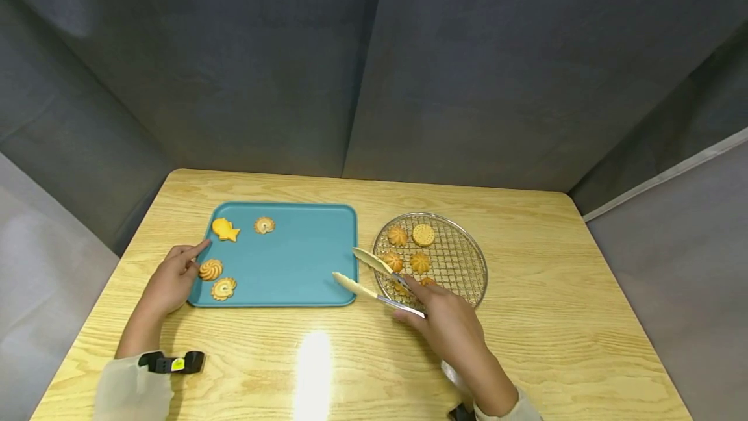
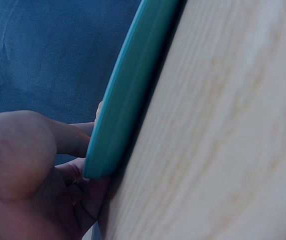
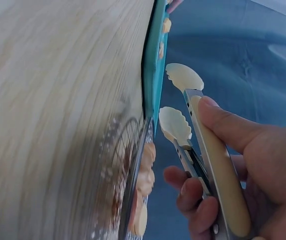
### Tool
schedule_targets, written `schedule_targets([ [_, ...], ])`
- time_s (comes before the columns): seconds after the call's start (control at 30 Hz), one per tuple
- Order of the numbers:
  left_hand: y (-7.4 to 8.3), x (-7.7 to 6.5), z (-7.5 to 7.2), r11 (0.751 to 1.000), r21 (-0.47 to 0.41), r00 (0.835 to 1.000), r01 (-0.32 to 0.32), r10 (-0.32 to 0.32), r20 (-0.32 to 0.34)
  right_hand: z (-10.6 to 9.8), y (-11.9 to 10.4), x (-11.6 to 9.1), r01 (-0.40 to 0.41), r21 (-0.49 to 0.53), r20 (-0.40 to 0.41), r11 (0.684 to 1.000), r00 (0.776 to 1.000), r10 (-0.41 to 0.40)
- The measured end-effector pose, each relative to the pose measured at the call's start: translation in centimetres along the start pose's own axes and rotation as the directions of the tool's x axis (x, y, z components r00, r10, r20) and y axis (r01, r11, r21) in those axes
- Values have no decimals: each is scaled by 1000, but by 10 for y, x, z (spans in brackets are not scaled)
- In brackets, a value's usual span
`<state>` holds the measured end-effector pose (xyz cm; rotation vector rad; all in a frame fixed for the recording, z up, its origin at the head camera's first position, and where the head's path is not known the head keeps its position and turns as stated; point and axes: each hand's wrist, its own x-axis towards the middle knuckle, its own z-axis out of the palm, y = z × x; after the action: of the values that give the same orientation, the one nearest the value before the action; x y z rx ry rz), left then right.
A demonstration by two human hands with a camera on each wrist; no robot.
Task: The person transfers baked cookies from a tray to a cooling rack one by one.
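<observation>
My left hand (image 1: 171, 280) holds the left edge of a blue-green tray (image 1: 304, 245), thumb and fingers at its rim in the left wrist view. Beside those fingers lie a fish-shaped cookie (image 1: 224, 229), a swirl cookie (image 1: 211, 269) and a scalloped cookie (image 1: 223, 289); another scalloped one (image 1: 264, 225) sits farther back. My right hand (image 1: 452, 320) grips metal tongs (image 3: 215, 170) with cream scalloped tips, thumb on one arm and fingers curled round the other. The tong tips are spread apart with nothing between them, over the tray's right edge.
A round wire rack (image 1: 461, 258) stands right of the tray. It bears several ridged cookies (image 1: 420, 262) and a round dotted cookie (image 1: 423, 234), some partly hidden by the tongs and right hand. Grey curtains (image 1: 456, 70) surround the wooden table (image 1: 555, 317).
</observation>
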<state>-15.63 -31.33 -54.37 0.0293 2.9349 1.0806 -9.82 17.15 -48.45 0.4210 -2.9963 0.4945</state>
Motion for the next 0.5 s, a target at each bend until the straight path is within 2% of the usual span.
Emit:
schedule_targets([
  [0.5,0,0,0,1000,0,1000,7,-7,2,26,-31,40,57,0,10,998,998,-57],
])
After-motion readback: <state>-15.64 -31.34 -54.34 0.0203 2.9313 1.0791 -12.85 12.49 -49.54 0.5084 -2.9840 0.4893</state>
